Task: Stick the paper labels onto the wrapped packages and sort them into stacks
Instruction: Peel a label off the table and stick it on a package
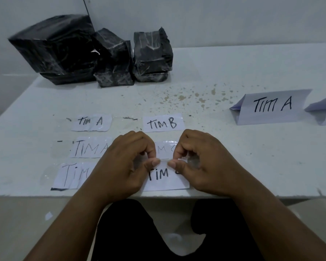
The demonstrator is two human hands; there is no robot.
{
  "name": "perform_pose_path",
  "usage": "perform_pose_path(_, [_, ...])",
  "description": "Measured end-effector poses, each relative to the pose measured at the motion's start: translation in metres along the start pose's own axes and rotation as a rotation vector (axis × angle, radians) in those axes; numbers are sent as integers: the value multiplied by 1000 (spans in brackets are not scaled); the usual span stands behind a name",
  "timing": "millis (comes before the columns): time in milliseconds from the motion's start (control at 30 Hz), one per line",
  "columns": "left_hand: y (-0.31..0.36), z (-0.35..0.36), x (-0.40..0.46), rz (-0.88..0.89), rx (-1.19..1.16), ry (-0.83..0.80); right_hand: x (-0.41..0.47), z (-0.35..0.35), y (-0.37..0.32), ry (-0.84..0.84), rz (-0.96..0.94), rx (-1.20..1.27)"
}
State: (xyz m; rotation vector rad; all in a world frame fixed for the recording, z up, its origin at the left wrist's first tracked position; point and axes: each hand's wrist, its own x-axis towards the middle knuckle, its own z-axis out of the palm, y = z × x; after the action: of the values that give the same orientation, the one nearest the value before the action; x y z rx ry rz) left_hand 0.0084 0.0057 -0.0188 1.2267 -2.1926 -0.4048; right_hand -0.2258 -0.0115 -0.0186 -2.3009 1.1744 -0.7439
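Your left hand (124, 162) and right hand (199, 159) both pinch the top edge of the near label (166, 180), thumbs almost meeting. Label lies flat at table (233, 166) edge, 6 o'clock of the grip. Wrapped packages (94, 53) sit at 11 o'clock, well apart.

— What's sitting at the right of the frame?
— A folded paper tent sign (271, 107) reading "TIM A" is standing on the white counter (233, 157), brown specks (196, 97) dotting it.
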Motion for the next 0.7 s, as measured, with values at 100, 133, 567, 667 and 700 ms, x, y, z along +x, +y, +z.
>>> perform_pose_path(100, [3, -2, -1, -35, -60, 43, -1, 0, 0, 41, -39, 60])
perform_pose_path(133, [4, -3, 0, -37, -82, 48, -1, 1, 0, 52, -48, 68])
perform_pose_path(567, [4, -13, -1, -127, -383, 175, 1, -5, -1, 294, 6, 229])
perform_pose_path(667, [1, -17, -1, -184, -520, 260, 2, -7, -2, 324, 61, 292])
perform_pose_path(700, [1, -18, -1, -207, -554, 295, 2, -9, -3, 336, 80, 323])
